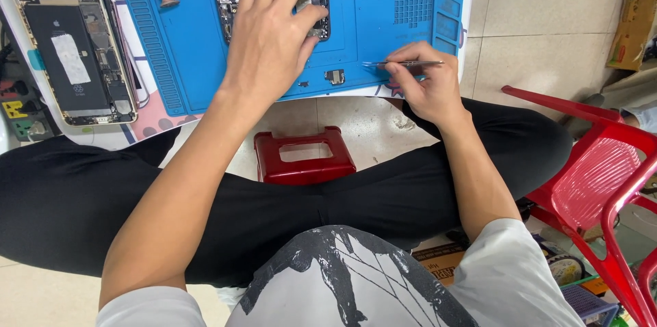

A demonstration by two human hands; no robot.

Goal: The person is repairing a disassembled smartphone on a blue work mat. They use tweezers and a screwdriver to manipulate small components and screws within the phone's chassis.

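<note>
Left hand (270, 32) covers opened phone (321, 8); right hand (428, 84) grips tweezers (404, 64)

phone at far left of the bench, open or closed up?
Open. The phone lies flat with its black battery and internal boards exposed; no screen or cover over them.

Phone repair shop: blue repair mat (185, 60), opened phone (72, 49), tweezers (404, 64).

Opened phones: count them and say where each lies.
2. One opened phone lies off the blue mat, to its left, with its insides showing. The other phone lies on the mat under the left hand. Others may be out of frame.
</note>
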